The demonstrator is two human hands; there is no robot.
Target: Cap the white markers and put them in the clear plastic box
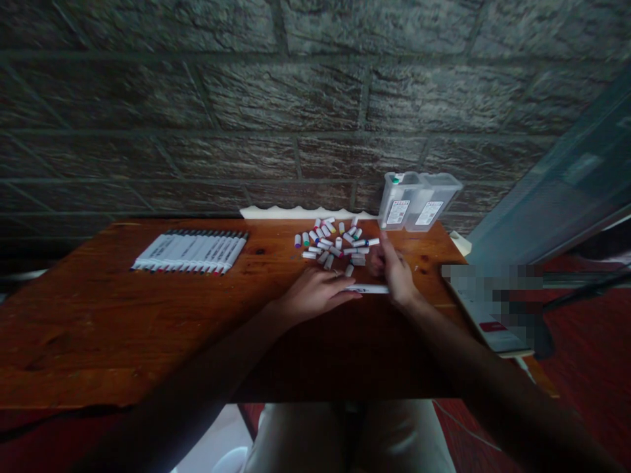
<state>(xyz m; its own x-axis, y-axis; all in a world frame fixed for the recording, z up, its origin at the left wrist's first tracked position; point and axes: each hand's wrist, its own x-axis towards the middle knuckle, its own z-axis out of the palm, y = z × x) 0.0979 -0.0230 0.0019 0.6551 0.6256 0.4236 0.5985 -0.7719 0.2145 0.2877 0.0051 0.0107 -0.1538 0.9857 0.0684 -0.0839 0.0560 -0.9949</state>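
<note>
A white marker (pixel 367 288) lies level between my two hands, low over the front of a pile of caps. My left hand (pixel 320 289) has its fingers closed around the marker's left end. The other end runs into my right hand (pixel 398 274), whose fingers are curled and whose thumb points up and away; that end is hidden in the palm. Just beyond my hands are many loose white marker caps (pixel 338 243) with coloured ends, in purple, green, blue, red and yellow. A few of them lie close to my right thumb.
A row of white markers (pixel 190 251) lies side by side on the wooden table (pixel 89 328) to the left. Two clear plastic cases (pixel 417 203) stand at the back right by the brick wall. A booklet or flat box (pixel 486 309) rests at the right edge.
</note>
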